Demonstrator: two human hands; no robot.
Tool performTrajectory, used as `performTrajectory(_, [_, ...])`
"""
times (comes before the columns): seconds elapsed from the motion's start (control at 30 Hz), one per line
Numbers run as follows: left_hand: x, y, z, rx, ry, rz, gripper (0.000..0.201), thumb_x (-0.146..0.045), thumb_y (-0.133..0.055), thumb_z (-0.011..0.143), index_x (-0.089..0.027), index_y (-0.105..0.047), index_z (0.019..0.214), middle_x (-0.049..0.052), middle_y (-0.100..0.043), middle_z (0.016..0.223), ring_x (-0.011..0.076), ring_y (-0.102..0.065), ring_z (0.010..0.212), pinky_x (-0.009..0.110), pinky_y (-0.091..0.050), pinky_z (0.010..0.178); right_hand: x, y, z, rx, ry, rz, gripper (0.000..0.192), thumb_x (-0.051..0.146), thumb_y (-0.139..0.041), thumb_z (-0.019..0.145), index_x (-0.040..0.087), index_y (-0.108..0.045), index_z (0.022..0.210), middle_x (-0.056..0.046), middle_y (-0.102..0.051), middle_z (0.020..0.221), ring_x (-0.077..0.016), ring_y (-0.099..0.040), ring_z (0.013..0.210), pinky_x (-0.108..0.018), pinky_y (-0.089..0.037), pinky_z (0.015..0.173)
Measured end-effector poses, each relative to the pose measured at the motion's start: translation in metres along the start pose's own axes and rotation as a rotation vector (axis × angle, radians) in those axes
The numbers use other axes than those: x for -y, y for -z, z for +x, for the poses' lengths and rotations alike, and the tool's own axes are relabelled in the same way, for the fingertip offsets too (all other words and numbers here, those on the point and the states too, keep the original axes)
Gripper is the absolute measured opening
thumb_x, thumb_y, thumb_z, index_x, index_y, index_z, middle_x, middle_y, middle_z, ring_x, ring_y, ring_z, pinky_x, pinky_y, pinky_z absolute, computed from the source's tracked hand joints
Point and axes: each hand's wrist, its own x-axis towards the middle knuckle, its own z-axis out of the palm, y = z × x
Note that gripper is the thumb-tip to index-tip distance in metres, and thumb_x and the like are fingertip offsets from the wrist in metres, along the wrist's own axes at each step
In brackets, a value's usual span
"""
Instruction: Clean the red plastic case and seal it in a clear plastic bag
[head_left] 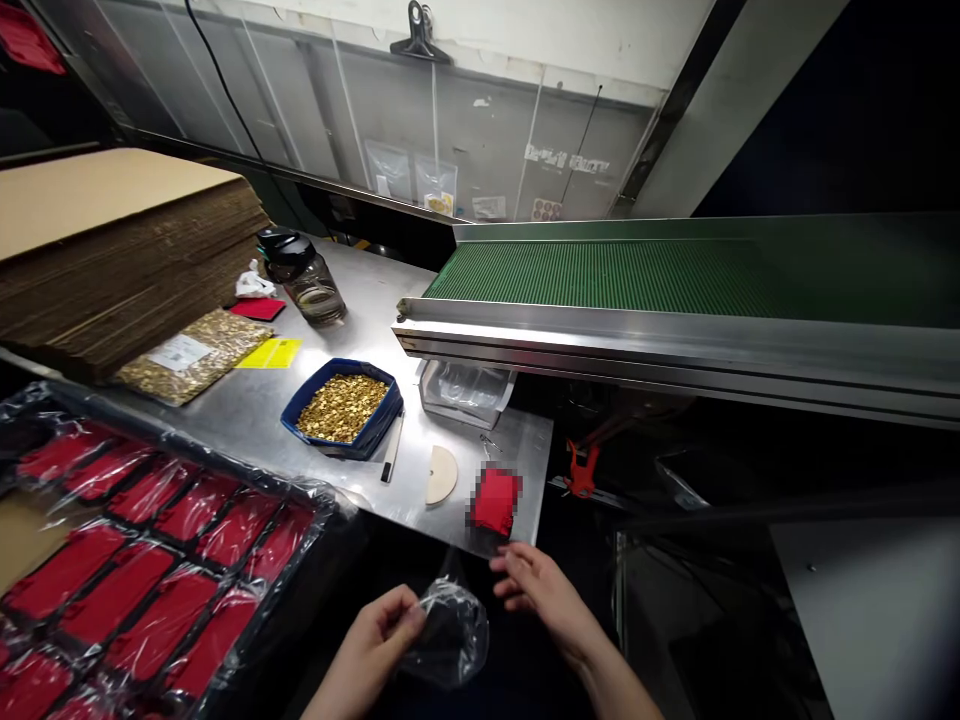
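While the left hand (pixel 375 640) pinched a clear plastic bag (pixel 446 630) below the tabletop's (pixel 375 290) near edge, the right hand (pixel 536 590) hovered open, fingertips beside it. Bag looked empty; gold pieces sat untouched in the blue tray (pixel 343 408), the red pouch (pixel 495 500) just beyond.

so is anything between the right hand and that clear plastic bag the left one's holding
Nothing visible. The left hand pinches the clear plastic bag at its left edge, and the right hand is open just beside its upper right, with only a bare gap between them.
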Motion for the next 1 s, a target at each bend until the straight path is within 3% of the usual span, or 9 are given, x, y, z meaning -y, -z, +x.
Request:
performTrajectory(0.1, [0.001, 0.007, -0.004, -0.123, -0.002, 0.055, 0.060, -0.077, -0.062, 0.081, -0.019, -0.055, 0.071, -0.005, -0.042, 0.064, 0.0130, -0.035, 0.062, 0.025, -0.028, 0.057, -0.018, -0.020, 0.025, -0.147, 0.019, 0.217, 0.063, 0.063, -0.088, 0.069, 0.016, -0.071, 0.107, -0.011, -0.074, 0.116, -0.0145, -0.073, 0.081, -0.020, -0.055, 0.061])
performTrajectory(0.23, [-0.009, -0.001, -0.002, -0.203, -0.028, 0.082, 0.060, -0.077, -0.058, 0.084, -0.019, -0.051, 0.068, -0.005, -0.041, 0.063, 0.0132, -0.034, 0.061, 0.025, -0.028, 0.057, -0.024, -0.039, 0.047, -0.256, 0.075, 0.313, 0.064, 0.059, -0.095, 0.059, 0.018, -0.070, 0.101, -0.005, -0.075, 0.100, -0.0125, -0.072, 0.072, -0.016, -0.052, 0.051])
performTrajectory(0.33, [-0.014, -0.009, 0.006, -0.249, -0.087, 0.197, 0.058, -0.073, -0.052, 0.090, -0.020, -0.048, 0.066, -0.004, -0.040, 0.063, 0.0139, -0.036, 0.062, 0.026, -0.030, 0.058, -0.016, -0.036, 0.047, -0.310, 0.157, 0.294, 0.061, 0.058, -0.094, 0.061, 0.018, -0.070, 0.100, -0.004, -0.074, 0.094, -0.0138, -0.072, 0.075, -0.017, -0.053, 0.053])
performTrajectory(0.43, [-0.016, -0.018, 0.017, -0.290, -0.126, 0.288, 0.056, -0.067, -0.050, 0.093, -0.020, -0.044, 0.063, -0.004, -0.038, 0.063, 0.0141, -0.037, 0.063, 0.026, -0.029, 0.058, -0.001, -0.021, 0.025, -0.332, 0.261, 0.212, 0.055, 0.055, -0.090, 0.071, 0.017, -0.071, 0.107, -0.005, -0.075, 0.101, -0.0149, -0.072, 0.081, -0.018, -0.054, 0.060])
performTrajectory(0.57, [-0.022, -0.030, 0.032, -0.292, -0.150, 0.324, 0.054, -0.062, -0.053, 0.095, -0.020, -0.044, 0.062, -0.004, -0.038, 0.063, 0.0136, -0.038, 0.063, 0.026, -0.026, 0.058, 0.015, -0.001, -0.028, -0.360, 0.463, -0.238, 0.039, 0.049, -0.077, 0.088, 0.017, -0.071, 0.111, -0.005, -0.075, 0.094, -0.0171, -0.068, 0.077, -0.025, -0.056, 0.071])
performTrajectory(0.7, [-0.034, -0.040, 0.041, -0.238, -0.209, 0.351, 0.052, -0.058, -0.049, 0.099, -0.019, -0.051, 0.065, -0.003, -0.044, 0.063, 0.0139, -0.041, 0.062, 0.026, -0.030, 0.057, 0.013, 0.008, -0.067, -0.170, 0.584, -0.835, 0.018, 0.036, -0.062, 0.098, 0.021, -0.070, 0.101, -0.004, -0.070, 0.091, -0.0183, -0.065, 0.082, -0.026, -0.051, 0.075])
performTrajectory(0.87, [-0.051, -0.051, 0.038, -0.237, -0.317, 0.437, 0.042, -0.049, -0.050, 0.101, -0.020, -0.057, 0.072, -0.002, -0.054, 0.069, 0.0154, -0.050, 0.066, 0.026, -0.038, 0.063, -0.018, 0.010, -0.072, -0.112, 0.626, -1.361, 0.014, 0.018, -0.054, 0.094, 0.024, -0.066, 0.099, -0.001, -0.068, 0.088, -0.0189, -0.066, 0.078, -0.027, -0.045, 0.067])
performTrajectory(1.0, [-0.056, -0.066, 0.033, -0.262, -0.595, 0.676, 0.019, -0.030, -0.052, 0.103, -0.022, -0.068, 0.098, 0.003, -0.069, 0.088, 0.0177, -0.065, 0.081, 0.027, -0.049, 0.076, -0.029, 0.006, -0.070, -0.165, 0.664, -1.498, 0.012, 0.020, -0.054, 0.096, 0.024, -0.065, 0.099, -0.002, -0.069, 0.088, -0.0216, -0.067, 0.078, -0.030, -0.042, 0.066])
